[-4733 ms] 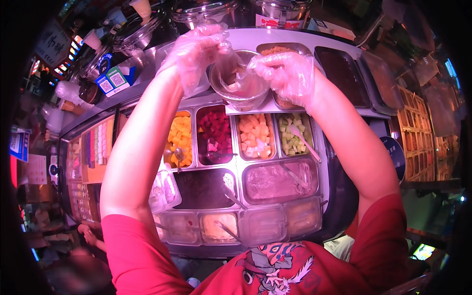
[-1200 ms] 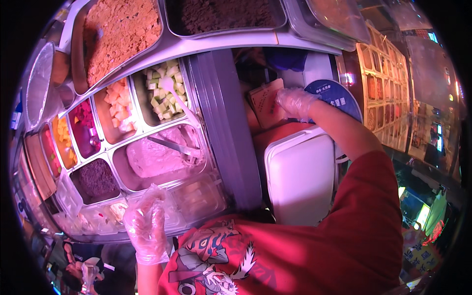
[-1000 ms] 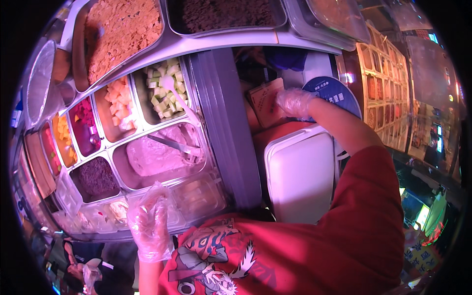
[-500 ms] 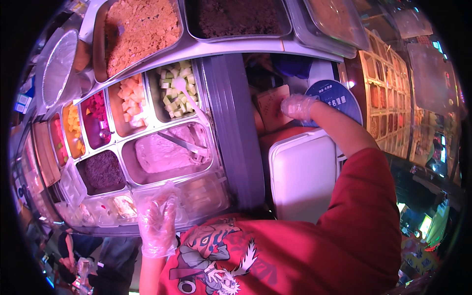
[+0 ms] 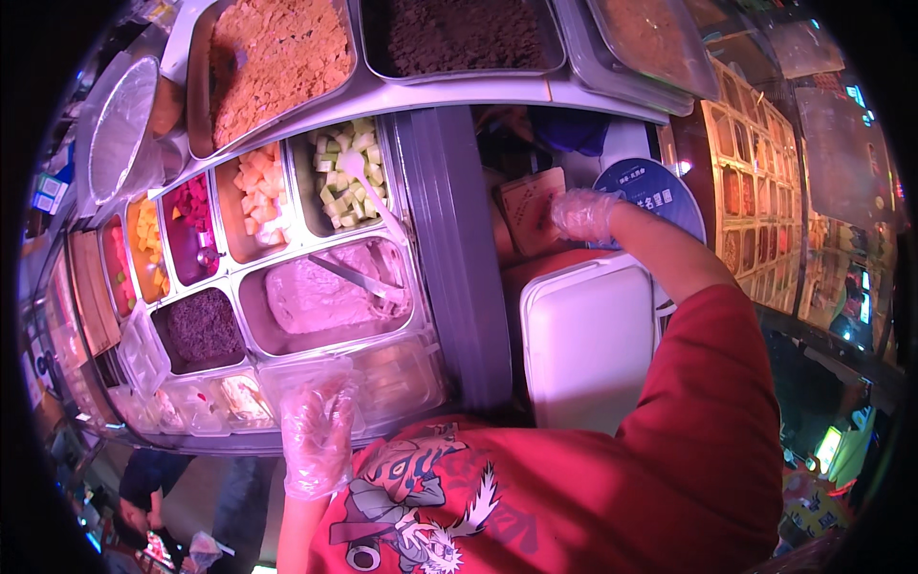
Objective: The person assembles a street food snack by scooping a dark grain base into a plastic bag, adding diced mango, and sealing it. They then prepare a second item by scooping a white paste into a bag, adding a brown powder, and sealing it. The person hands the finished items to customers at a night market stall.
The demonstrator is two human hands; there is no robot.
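My right hand (image 5: 581, 212), in a clear plastic glove, reaches out past a white lidded bin (image 5: 585, 344) and touches the edge of a brown flat packet (image 5: 528, 209), fingers curled. Whether it grips the packet is unclear. My left hand (image 5: 318, 432), also gloved, rests low at the near rim of the topping counter, fingers loosely extended on a clear lid (image 5: 387, 383), holding nothing. A tray of pale purple paste (image 5: 325, 297) with a metal scoop lies just beyond it.
Metal trays hold green cubes (image 5: 344, 177) with a white spoon, orange cubes (image 5: 260, 191), dark purple rice (image 5: 199, 328), crumbs (image 5: 277, 53) and dark grains (image 5: 464, 33). A blue round sign (image 5: 660, 191) sits right of the packet. Wooden compartment shelves (image 5: 755, 182) stand at right.
Earlier both hands held a metal bowl above the trays; now neither does. In the last second my right hand stays at the brown packet and my left hand has slid slightly right along the rim.
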